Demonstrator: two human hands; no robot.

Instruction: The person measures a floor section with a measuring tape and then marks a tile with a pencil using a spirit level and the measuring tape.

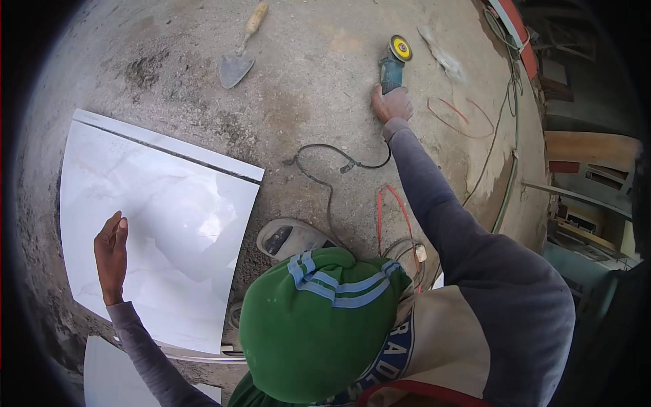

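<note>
My right hand (390,103) is closed on a teal angle grinder (390,71) with a yellow disc (400,48), held out over the dusty concrete at upper centre right. A black cord (319,146) trails from it toward my feet. At the left, my left hand (110,251) hovers over or touches a large white, glossy marble-look tile (169,271); I cannot tell which. Its fingers are loosely extended and hold nothing visible. A narrow white strip (169,144) runs along the tile's far edge, divided from it by a dark line.
A trowel (237,66) with a wooden handle lies beyond the tile. Red cords (400,203) and a green hose (508,190) lie at the right, beside timber (590,147) and clutter. My sandalled foot (285,237) is at centre. Another white panel (108,373) lies at lower left.
</note>
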